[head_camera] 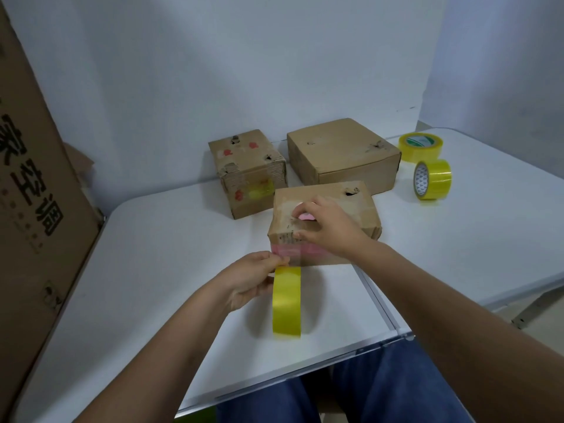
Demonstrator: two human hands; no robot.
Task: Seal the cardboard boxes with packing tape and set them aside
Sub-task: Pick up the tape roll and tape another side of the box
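A small cardboard box (363,206) lies in the middle of the white table (146,264). My right hand (323,227) rests on its top near the front edge, fingers curled over something pink. My left hand (253,279) grips a yellow tape roll (287,303) standing on edge just in front of the box. A strip of tape runs from the roll up onto the box's front face, over a pink band. Behind stand two more boxes: a cube-like one (247,169) with red marks and a flat wide one (341,151).
Two more yellow tape rolls (420,147) (432,179) sit at the back right. A tall brown carton (33,209) with printed characters leans along the left. The table's front edge and a seam run close to my lap at lower right.
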